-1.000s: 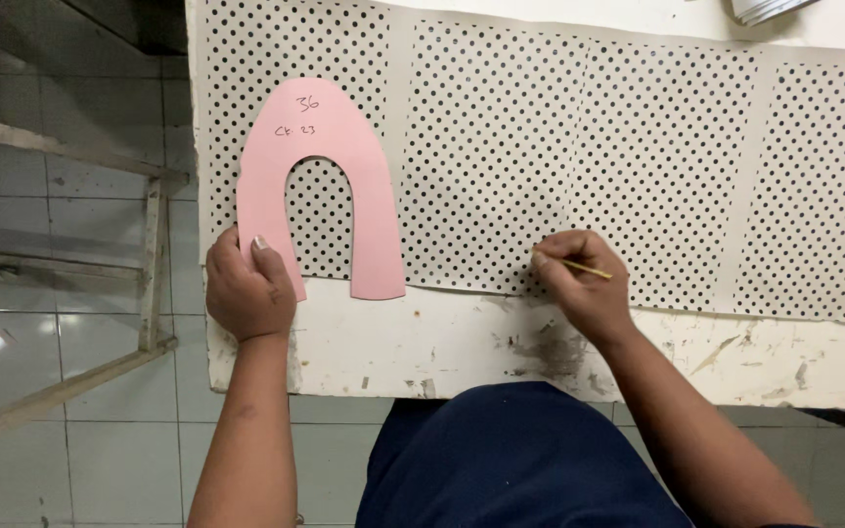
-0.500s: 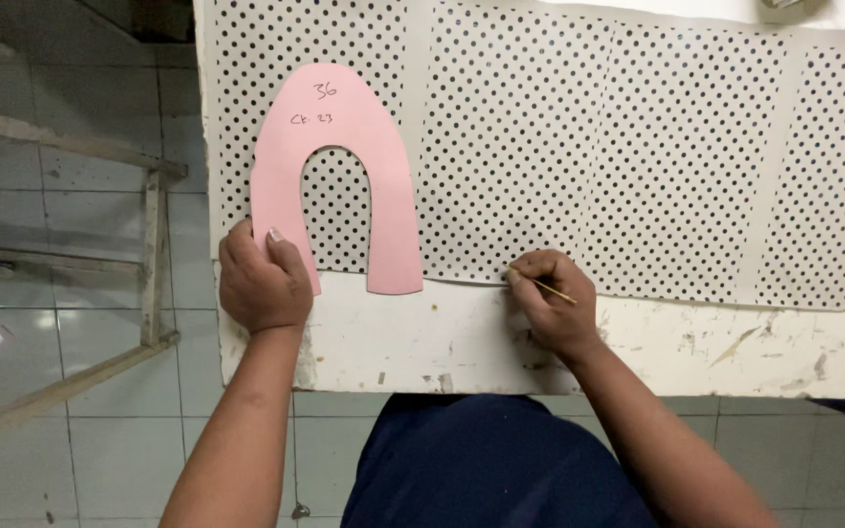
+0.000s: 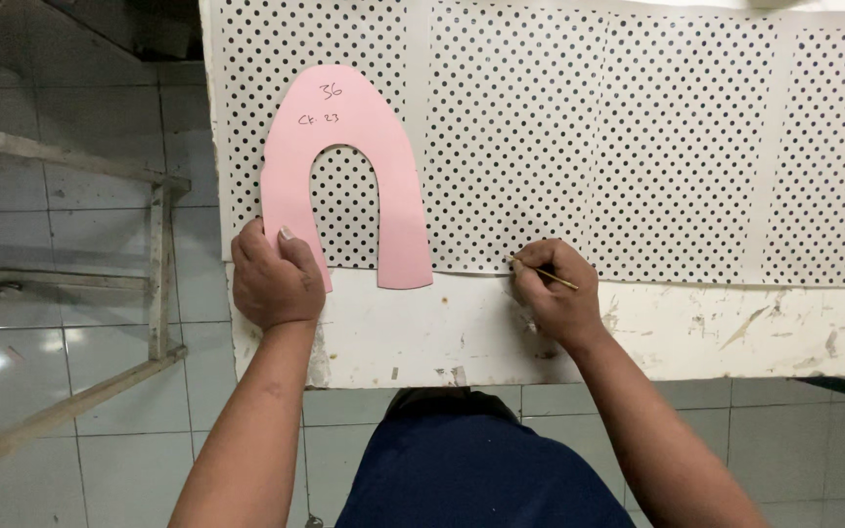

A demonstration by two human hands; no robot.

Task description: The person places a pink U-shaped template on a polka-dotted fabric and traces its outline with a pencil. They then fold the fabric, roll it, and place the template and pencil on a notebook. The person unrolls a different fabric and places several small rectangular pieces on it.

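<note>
The pink template [image 3: 344, 156], a horseshoe-shaped card, lies flat on the dotted sheet [image 3: 579, 137] near its left end, both legs reaching down to the sheet's lower edge. The left hand [image 3: 274, 276] is curled over the foot of the left leg, fingers bent and pressing it down; only that one corner is pinned. The right hand [image 3: 552, 298] is closed in a pinch on a thin stylus [image 3: 546, 275], whose tip rests at the sheet's lower edge, well apart from the template.

The chief risk, as I judge it, is the template swivelling about the pinned foot: the right leg and the arch are free, so a sideways push could skew them. The sheet may also creep, since nothing else visibly weighs it down. The stylus looks sharp, though the view is too coarse to be sure; a slip could score the sheet.

The template sits just beside the sheet's left edge, which is close to the table [image 3: 422, 332] corner, with a drop to the tiled floor [image 3: 80, 411]. To the right the sheet runs long and bare. The table's front strip is narrow, and both wrists overhang it.
</note>
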